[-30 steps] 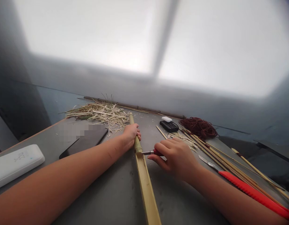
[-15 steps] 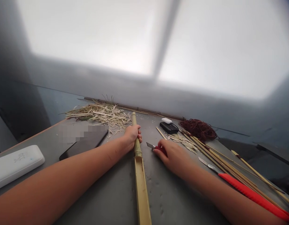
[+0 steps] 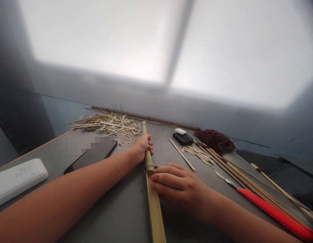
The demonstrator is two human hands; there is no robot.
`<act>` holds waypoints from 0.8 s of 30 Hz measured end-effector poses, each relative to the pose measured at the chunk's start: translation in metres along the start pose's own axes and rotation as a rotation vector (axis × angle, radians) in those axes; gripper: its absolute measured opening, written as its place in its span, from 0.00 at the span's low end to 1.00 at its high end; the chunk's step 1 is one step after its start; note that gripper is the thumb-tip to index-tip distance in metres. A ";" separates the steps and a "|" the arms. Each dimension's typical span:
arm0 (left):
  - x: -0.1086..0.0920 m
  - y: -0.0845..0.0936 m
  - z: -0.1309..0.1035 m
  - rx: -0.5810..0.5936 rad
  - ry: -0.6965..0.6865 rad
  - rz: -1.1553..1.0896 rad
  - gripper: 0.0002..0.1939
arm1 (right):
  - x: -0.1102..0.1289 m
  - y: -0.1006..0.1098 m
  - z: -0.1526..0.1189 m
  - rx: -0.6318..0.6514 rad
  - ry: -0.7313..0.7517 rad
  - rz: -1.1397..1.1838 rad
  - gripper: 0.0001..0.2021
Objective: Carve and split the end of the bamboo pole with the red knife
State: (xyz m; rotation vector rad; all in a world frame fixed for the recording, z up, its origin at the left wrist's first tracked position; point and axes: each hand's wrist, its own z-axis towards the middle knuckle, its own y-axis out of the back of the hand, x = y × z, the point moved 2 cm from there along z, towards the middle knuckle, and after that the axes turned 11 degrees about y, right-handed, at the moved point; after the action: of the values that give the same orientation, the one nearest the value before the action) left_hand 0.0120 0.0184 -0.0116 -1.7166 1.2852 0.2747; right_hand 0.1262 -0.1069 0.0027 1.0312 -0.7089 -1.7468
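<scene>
A length of bamboo [image 3: 155,211], cut open along its near part and whole beyond a node, runs away from me down the middle of the table. My left hand [image 3: 143,147] is wrapped round its far, uncut part. My right hand [image 3: 173,182] lies against the right edge of the open part, just below the node, with its fingertips on the bamboo. Only a small dark tip of the craft knife [image 3: 155,167] shows beside the node; its red handle is hidden under my right hand.
Bamboo shavings [image 3: 113,123] lie at the back left, a dark tablet [image 3: 92,157] and white case [image 3: 22,179] at left. Right are a black item [image 3: 183,138], brown cord [image 3: 216,140], thin sticks [image 3: 247,175], a loose stick [image 3: 182,154] and a red-handled knife [image 3: 273,207].
My right hand has moved down and left onto the bamboo, turning so its back faces up and covers the knife. The loose stick is now uncovered. My left hand keeps its hold.
</scene>
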 end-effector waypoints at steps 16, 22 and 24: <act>-0.017 0.000 -0.006 -0.051 -0.083 0.074 0.08 | -0.009 -0.002 -0.006 0.015 -0.014 -0.173 0.05; -0.016 -0.005 -0.008 -0.044 -0.065 0.097 0.07 | -0.008 -0.001 -0.005 0.000 -0.008 -0.181 0.06; -0.017 -0.004 -0.008 -0.053 -0.065 0.093 0.08 | -0.008 -0.001 -0.006 0.004 -0.012 -0.203 0.06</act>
State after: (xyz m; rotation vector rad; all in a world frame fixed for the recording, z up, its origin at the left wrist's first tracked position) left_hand 0.0053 0.0234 0.0058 -1.6804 1.3219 0.4188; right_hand 0.1323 -0.0990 0.0020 1.1289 -0.6331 -1.9266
